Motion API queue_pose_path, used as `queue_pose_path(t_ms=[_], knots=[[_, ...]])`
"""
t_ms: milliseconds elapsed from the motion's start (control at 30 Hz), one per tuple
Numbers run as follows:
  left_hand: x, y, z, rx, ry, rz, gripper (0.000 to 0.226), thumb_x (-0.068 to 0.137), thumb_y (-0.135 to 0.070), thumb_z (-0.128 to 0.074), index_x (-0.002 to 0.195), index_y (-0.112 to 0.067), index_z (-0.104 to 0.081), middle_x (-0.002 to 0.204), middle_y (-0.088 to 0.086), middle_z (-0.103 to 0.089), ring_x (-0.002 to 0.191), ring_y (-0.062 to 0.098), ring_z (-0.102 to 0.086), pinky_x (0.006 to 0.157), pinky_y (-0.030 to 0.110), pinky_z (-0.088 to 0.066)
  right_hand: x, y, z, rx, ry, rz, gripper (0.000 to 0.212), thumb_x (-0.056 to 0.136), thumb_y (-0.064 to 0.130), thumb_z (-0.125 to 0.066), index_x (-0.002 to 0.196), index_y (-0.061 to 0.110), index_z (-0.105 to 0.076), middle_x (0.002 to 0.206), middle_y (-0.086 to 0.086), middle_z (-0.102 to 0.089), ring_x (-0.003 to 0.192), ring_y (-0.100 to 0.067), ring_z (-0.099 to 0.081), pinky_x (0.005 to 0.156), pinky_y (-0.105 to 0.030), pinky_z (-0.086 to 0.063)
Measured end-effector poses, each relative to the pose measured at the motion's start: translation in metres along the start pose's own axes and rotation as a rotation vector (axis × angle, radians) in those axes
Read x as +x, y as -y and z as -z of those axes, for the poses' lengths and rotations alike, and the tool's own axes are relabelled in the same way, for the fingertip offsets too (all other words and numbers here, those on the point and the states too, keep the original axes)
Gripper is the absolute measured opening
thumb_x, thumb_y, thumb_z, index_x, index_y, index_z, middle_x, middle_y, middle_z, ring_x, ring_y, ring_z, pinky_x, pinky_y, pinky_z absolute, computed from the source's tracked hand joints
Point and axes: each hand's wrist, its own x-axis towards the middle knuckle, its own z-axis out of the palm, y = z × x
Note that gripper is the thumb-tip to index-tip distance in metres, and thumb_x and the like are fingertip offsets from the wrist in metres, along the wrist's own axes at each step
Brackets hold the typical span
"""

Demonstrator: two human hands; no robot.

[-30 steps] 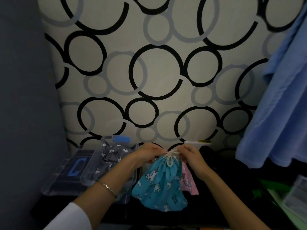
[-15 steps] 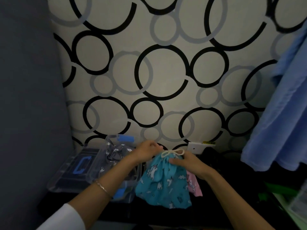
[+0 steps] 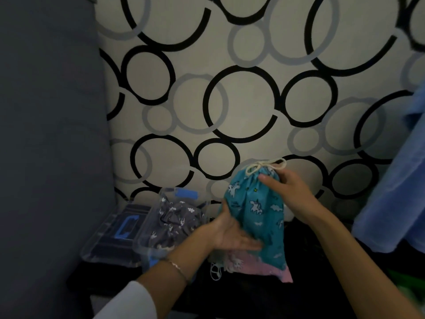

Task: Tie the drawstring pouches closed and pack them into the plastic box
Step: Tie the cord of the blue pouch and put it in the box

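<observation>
A wall (image 3: 241,100) patterned with black and grey rings is filling the back of the view, with a plain grey panel (image 3: 50,134) running down its left side. A blue cloth (image 3: 395,192) is hanging at the right edge. Below, a dark surface (image 3: 310,284) is carrying the work. On its left part a clear box (image 3: 143,247) is standing open, and its lid (image 3: 110,240), with a blue handle, is lying just beside it on the left. A grey pouch (image 3: 174,219) is lying crumpled inside the box. To the right of the box, a teal pouch (image 3: 257,215) printed with white unicorns is being held upright above the surface, its neck gathered and its cream cord (image 3: 264,166) tied in a bow on top. A pink pouch (image 3: 264,269) is lying flat on the surface under it, partly covered by it. The right hand (image 3: 289,194) is gripping the teal pouch just under the bow, thumb in front and fingers curling round the neck. The left hand (image 3: 232,236) is lying flat against the pouch's lower left part, fingers straight and pointing right, clasping nothing. A thin bracelet (image 3: 178,268) is sitting on the left wrist, above a white sleeve (image 3: 131,302).
</observation>
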Motion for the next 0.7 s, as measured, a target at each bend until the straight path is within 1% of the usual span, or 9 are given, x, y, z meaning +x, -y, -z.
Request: queue_pose_path(t_ms=[67,133,200,267,300,400,500,567,700], knots=[[0.006,-0.011,-0.008,-0.073,0.092,-0.123,0.106,0.077,-0.090,-0.016,0.146,-0.013,-0.041,0.151,0.023,-0.037,0.140,0.046,-0.030,0.117,0.060,-0.017,-0.004,0.013,-0.006,-0.008,0.057,0.048,0.017,0.090,0.016,-0.064,0.106,0.017,-0.069,0.104,-0.006,-0.074,0.096,-0.019,-0.072,0.079,-0.029,-0.059],[0.005,-0.025,-0.012,-0.112,0.128,-0.245,0.099,0.083,-0.085,-0.020,0.141,-0.010,-0.049,0.147,0.024,-0.043,0.139,0.045,-0.032,0.116,0.061,-0.017,-0.009,0.022,-0.014,-0.043,0.111,0.087,0.014,0.086,0.020,-0.067,0.099,0.021,-0.069,0.104,-0.006,-0.073,0.098,-0.020,-0.070,0.084,-0.033,-0.058],[-0.002,-0.041,-0.009,-0.131,0.048,-0.368,0.096,0.085,-0.081,-0.017,0.123,-0.006,-0.064,0.127,0.024,-0.060,0.132,0.044,-0.041,0.109,0.058,-0.033,-0.014,0.027,-0.027,-0.057,0.178,0.102,0.014,0.080,0.029,-0.069,0.093,0.026,-0.070,0.100,0.001,-0.073,0.096,-0.014,-0.069,0.083,-0.029,-0.057],[-0.012,-0.061,0.006,-0.153,-0.107,-0.469,0.096,0.087,-0.080,-0.010,0.102,-0.006,-0.069,0.098,0.022,-0.072,0.117,0.041,-0.057,0.085,0.047,-0.053,-0.016,0.025,-0.044,-0.079,0.280,0.105,0.014,0.078,0.029,-0.070,0.092,0.026,-0.070,0.091,0.006,-0.072,0.086,-0.005,-0.067,0.076,-0.019,-0.053],[-0.017,-0.071,0.016,-0.160,-0.178,-0.502,0.097,0.085,-0.081,-0.006,0.101,-0.006,-0.066,0.096,0.022,-0.071,0.107,0.040,-0.063,0.076,0.045,-0.055,-0.016,0.020,-0.052,-0.089,0.322,0.099,0.012,0.080,0.024,-0.071,0.091,0.021,-0.070,0.087,0.004,-0.071,0.082,-0.005,-0.064,0.073,-0.018,-0.051],[-0.037,-0.097,0.048,-0.136,-0.269,-0.577,0.102,0.078,-0.086,-0.005,0.112,-0.006,-0.059,0.116,0.020,-0.064,0.106,0.039,-0.061,0.079,0.052,-0.051,-0.010,-0.005,-0.080,-0.092,0.418,0.045,0.007,0.084,0.006,-0.071,0.089,0.009,-0.068,0.083,-0.003,-0.067,0.081,-0.010,-0.060,0.077,-0.032,-0.051],[-0.050,-0.103,0.082,-0.106,-0.333,-0.586,0.100,0.077,-0.088,-0.010,0.111,-0.007,-0.059,0.096,0.022,-0.072,0.083,0.039,-0.070,0.062,0.048,-0.058,-0.002,-0.030,-0.110,-0.091,0.491,-0.011,0.016,0.085,0.002,-0.070,0.085,0.016,-0.064,0.081,0.009,-0.066,0.079,0.000,-0.061,0.077,-0.023,-0.049],[-0.053,-0.101,0.109,-0.076,-0.385,-0.558,0.101,0.074,-0.090,-0.014,0.112,-0.010,-0.061,0.101,0.020,-0.069,0.089,0.039,-0.066,0.067,0.050,-0.054,0.004,-0.048,-0.132,-0.125,0.525,-0.062,0.017,0.085,0.004,-0.070,0.084,0.020,-0.064,0.081,0.011,-0.065,0.079,0.003,-0.061,0.078,-0.020,-0.049],[-0.050,-0.095,0.156,-0.124,-0.420,-0.572,0.092,0.080,-0.085,-0.013,0.106,-0.012,-0.063,0.097,0.014,-0.070,0.088,0.033,-0.064,0.069,0.046,-0.050,0.012,-0.084,-0.172,-0.186,0.579,-0.186,0.008,0.086,0.006,-0.071,0.087,0.014,-0.067,0.082,0.016,-0.062,0.074,0.012,-0.059,0.078,-0.013,-0.048]])
